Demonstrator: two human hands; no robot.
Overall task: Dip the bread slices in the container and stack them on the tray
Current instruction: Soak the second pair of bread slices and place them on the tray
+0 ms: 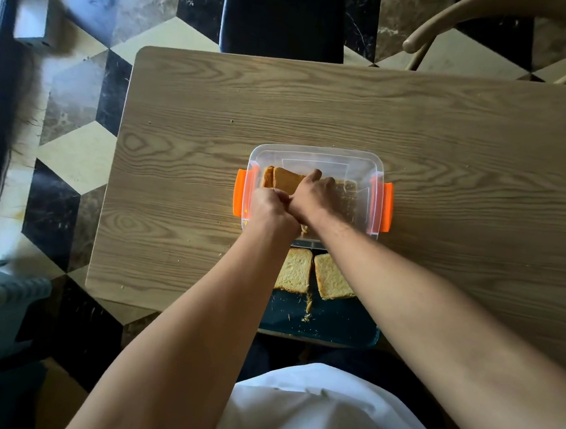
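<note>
A clear plastic container (317, 155) with orange side clips stands in the middle of the wooden table. Inside it several bread slices (286, 179) stand on edge at the left, with crumbs to their right. Both my hands are down in the container: my right hand (312, 194) grips the top of the slices, and my left hand (268, 206) closes on their near edge. Nearer to me, a dark tray (334, 321) holds two flat bread slices (294, 270) side by side; the right slice (332, 277) is partly under my right forearm.
The wooden table (452, 143) spreads wide to the right and behind the container. A dark chair (283, 16) stands at its far edge and a beige chair (479, 29) at the far right. The tray overhangs the table's near edge above my lap.
</note>
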